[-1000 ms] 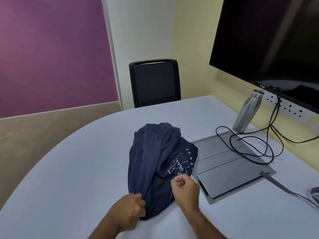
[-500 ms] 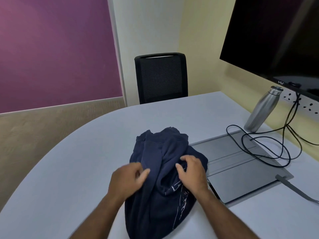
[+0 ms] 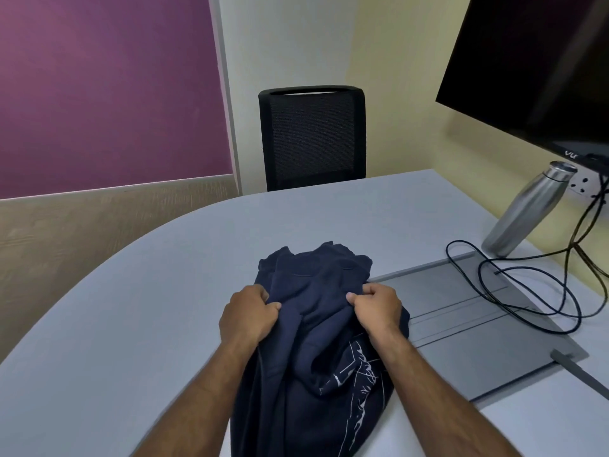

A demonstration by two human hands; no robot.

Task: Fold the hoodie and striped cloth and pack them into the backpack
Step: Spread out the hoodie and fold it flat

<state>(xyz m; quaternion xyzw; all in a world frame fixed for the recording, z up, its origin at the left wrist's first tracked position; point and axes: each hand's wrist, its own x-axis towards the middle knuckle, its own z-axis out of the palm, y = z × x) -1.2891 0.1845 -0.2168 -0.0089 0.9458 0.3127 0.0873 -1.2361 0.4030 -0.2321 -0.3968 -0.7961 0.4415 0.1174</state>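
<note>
A crumpled navy blue hoodie (image 3: pixel 313 351) with a white print lies bunched on the white table (image 3: pixel 131 308), running down to the near edge between my forearms. My left hand (image 3: pixel 247 316) grips a fold of its fabric on the left side. My right hand (image 3: pixel 379 311) grips another fold on the right side, fingers curled into the cloth. No striped cloth and no backpack are in view.
A grey inset panel (image 3: pixel 478 324) lies right of the hoodie with black cables (image 3: pixel 527 291) looped over it. A steel bottle (image 3: pixel 527 212) stands at the far right under a dark wall screen (image 3: pixel 543 61). A black chair (image 3: pixel 313 136) faces the table's far edge.
Both hands moved up from the hoodie's near edge onto its middle and closed on folds of fabric. The hoodie has slid toward me.
</note>
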